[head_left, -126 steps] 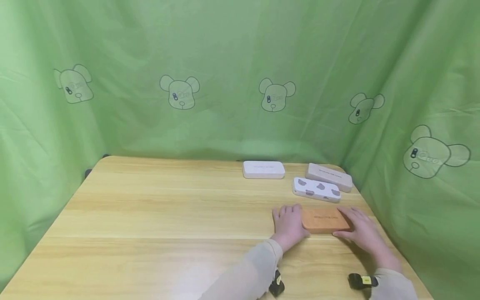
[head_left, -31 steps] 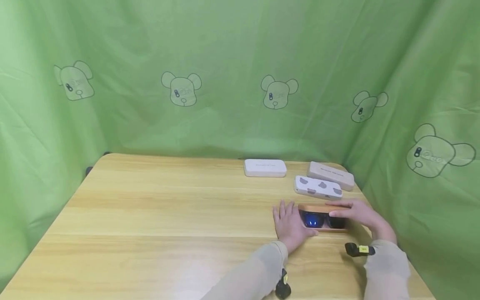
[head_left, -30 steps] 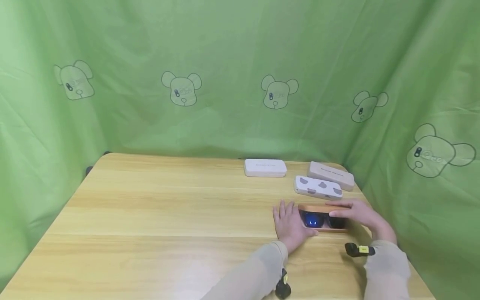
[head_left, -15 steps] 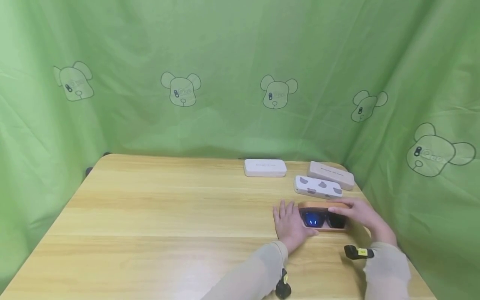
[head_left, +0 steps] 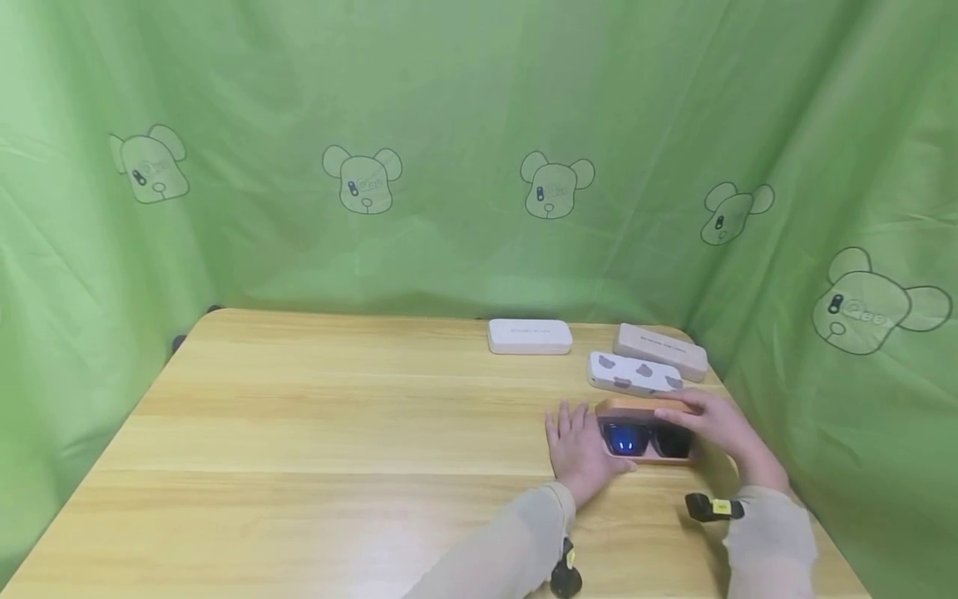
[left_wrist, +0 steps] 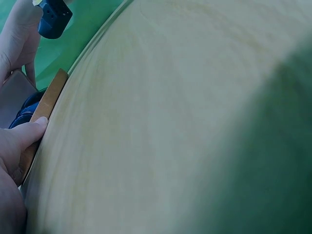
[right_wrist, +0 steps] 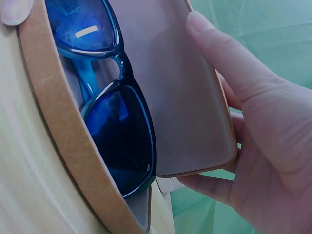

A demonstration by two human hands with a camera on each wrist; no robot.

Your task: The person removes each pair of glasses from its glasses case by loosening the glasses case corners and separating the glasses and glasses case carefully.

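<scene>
A person's two bare hands meet at an orange glasses case (head_left: 651,461) on a wooden table (head_left: 337,416); the case lies just right of the left hand (head_left: 584,457) and to the left of the right hand (head_left: 722,424), its long axis running sideways from one to the other, so that both touch it and neither is clearly nearer; the left hand rests against the case's left end, fingers straight and spread away from it, thumb on its near wall, with nothing gripped; the right hand is partly closed, holding the raised lid (head_left: 627,408) near its right end, thumb on the lining side, fingers behind; the lid leans away from the person; sunglasses (head_left: 627,438) with dark blue lenses lie in the case, between the hands; beyond the right hand and to its left is a white case with grey patches (head_left: 634,374), with a beige case (head_left: 660,351) behind it; a plain white case (head_left: 529,337) lies well beyond the left hand, slightly to its left; a green curtain (head_left: 449,258) hangs behind everything.
</scene>
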